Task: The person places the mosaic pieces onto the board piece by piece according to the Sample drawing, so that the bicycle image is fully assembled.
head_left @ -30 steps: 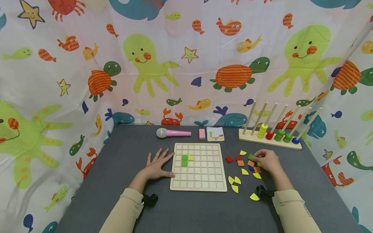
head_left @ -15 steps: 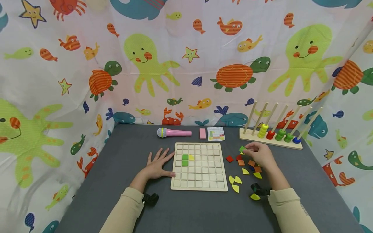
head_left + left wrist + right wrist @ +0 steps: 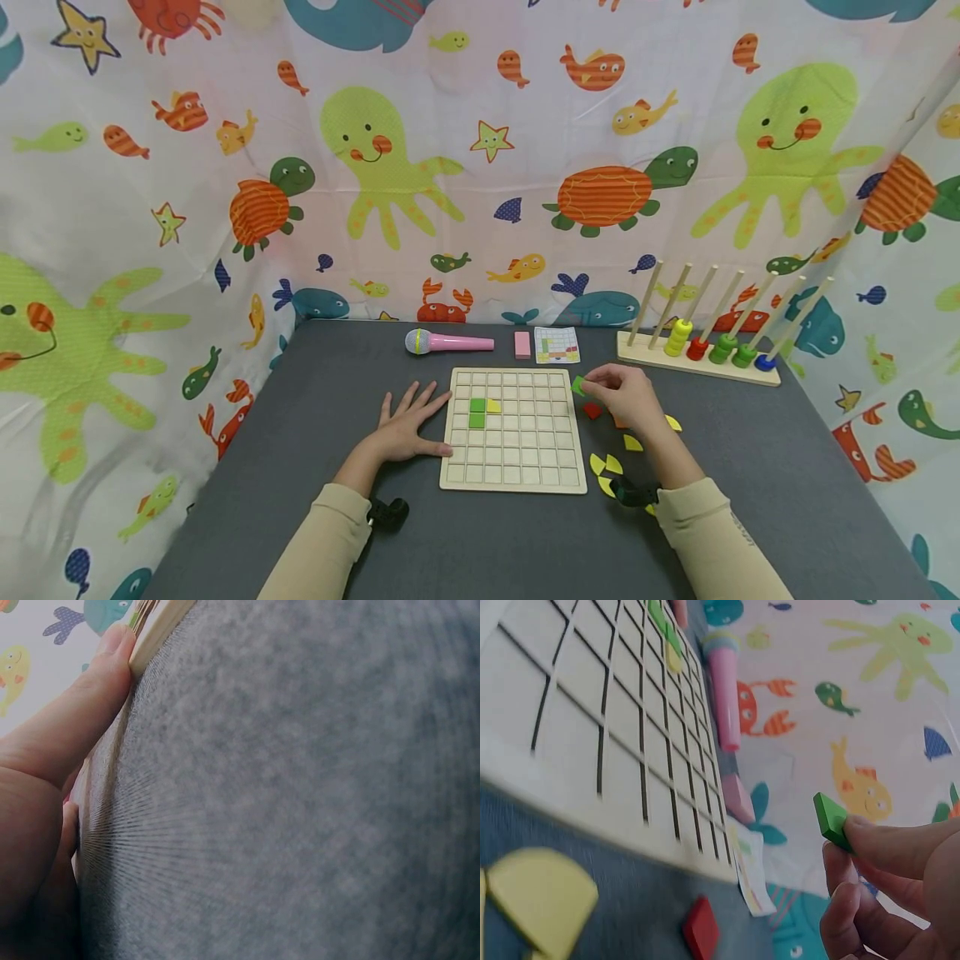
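A green square tile (image 3: 830, 820) is pinched between the thumb and fingers of my right hand (image 3: 624, 397), just off the right edge of a wooden grid board (image 3: 525, 483). On the board sit two green tiles (image 3: 477, 412), one above the other, with a yellow piece (image 3: 493, 407) beside the upper one. My left hand (image 3: 408, 429) lies with fingers spread at the board's left edge, its thumb (image 3: 105, 675) touching the rim. Below my right hand are a red tile (image 3: 592, 411) and several yellow quarter-round pieces (image 3: 633, 443); my hand and forearm hide other pieces.
Behind the board lie a pink toy microphone (image 3: 450, 342), a pink block (image 3: 522, 345) and a printed pattern card (image 3: 557, 345). A wooden peg rack (image 3: 697, 367) with coloured beads stands at the back right. A patterned cloth (image 3: 480, 167) hangs behind the table.
My right hand has picked up the green tile from the loose pieces and carried it left toward the board. The left hand stays in place.
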`<act>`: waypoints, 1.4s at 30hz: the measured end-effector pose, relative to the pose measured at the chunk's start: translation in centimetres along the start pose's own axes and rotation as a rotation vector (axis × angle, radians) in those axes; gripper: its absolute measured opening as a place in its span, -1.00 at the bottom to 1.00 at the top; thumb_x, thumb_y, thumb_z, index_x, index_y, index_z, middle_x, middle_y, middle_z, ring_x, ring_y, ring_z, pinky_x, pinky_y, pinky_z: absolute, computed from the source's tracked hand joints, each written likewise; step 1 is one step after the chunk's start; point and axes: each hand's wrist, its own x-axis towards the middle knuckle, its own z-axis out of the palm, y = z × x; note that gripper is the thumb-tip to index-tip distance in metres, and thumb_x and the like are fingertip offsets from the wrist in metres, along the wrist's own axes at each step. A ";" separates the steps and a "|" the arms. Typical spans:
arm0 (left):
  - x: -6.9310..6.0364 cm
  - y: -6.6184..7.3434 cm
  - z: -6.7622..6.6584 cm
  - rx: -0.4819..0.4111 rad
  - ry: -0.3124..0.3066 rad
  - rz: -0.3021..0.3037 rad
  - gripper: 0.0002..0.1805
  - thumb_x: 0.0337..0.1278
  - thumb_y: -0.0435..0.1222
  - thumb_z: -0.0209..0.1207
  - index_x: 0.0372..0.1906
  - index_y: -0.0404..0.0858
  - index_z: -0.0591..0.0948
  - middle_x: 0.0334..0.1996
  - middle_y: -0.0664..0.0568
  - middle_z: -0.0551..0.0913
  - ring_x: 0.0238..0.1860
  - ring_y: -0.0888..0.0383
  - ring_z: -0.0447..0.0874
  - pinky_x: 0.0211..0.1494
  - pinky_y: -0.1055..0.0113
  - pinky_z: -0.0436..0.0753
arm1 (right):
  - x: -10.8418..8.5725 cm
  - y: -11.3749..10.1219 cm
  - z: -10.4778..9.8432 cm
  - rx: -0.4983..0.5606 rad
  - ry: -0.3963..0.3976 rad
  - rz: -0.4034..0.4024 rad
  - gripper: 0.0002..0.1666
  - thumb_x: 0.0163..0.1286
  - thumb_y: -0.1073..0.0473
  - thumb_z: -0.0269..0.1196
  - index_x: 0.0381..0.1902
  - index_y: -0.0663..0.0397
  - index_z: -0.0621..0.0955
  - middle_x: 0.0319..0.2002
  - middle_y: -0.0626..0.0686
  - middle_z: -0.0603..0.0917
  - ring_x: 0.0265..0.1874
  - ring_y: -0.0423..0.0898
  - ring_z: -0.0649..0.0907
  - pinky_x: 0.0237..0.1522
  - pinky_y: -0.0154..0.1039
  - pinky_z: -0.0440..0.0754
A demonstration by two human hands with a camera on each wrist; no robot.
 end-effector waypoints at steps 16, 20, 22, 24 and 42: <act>-0.3 0.5 -0.4 -0.015 -0.010 0.011 0.26 -0.27 0.56 0.22 0.62 0.29 0.01 0.67 0.15 -0.20 0.65 -0.08 -0.49 0.46 -0.30 -0.64 | -0.2 -2.8 4.3 0.087 -0.092 -0.117 -0.82 0.36 0.10 0.39 -0.18 0.06 0.77 -0.37 0.03 0.74 -0.42 -0.07 0.59 -0.42 -0.22 0.53; -0.6 0.9 -0.9 -0.033 -0.009 0.024 0.26 -0.25 0.52 0.26 0.62 0.21 0.06 0.67 0.06 -0.14 0.64 -0.14 -0.44 0.46 -0.33 -0.61 | -0.2 -3.5 5.3 0.081 -0.112 -0.128 -0.83 0.34 0.09 0.40 -0.21 0.06 0.77 -0.38 0.02 0.74 -0.43 -0.10 0.59 -0.42 -0.24 0.53; -0.6 0.9 -0.9 -0.031 -0.008 0.021 0.25 -0.25 0.53 0.26 0.62 0.23 0.05 0.67 0.08 -0.16 0.65 -0.12 -0.45 0.47 -0.32 -0.61 | -0.2 -3.8 5.8 0.075 -0.125 -0.133 -0.84 0.34 0.08 0.41 -0.22 0.03 0.77 -0.39 -0.01 0.73 -0.43 -0.11 0.59 -0.41 -0.24 0.53; -0.5 0.8 -0.7 -0.026 -0.011 0.015 0.25 -0.25 0.54 0.24 0.62 0.27 0.02 0.67 0.13 -0.19 0.65 -0.08 -0.49 0.47 -0.29 -0.64 | -0.2 -4.1 6.3 0.077 -0.133 -0.136 -0.85 0.32 0.08 0.42 -0.23 0.02 0.77 -0.41 -0.04 0.73 -0.43 -0.10 0.59 -0.39 -0.22 0.55; 0.0 -0.2 0.1 -0.020 0.011 0.007 0.23 -0.30 0.58 0.22 0.58 0.43 -0.04 0.65 0.28 -0.24 0.64 0.03 -0.53 0.46 -0.25 -0.68 | -0.4 -5.2 11.5 0.081 -0.229 -0.154 -0.90 0.30 0.14 0.43 -0.29 0.03 0.76 -0.45 -0.05 0.71 -0.48 -0.15 0.60 -0.40 -0.24 0.57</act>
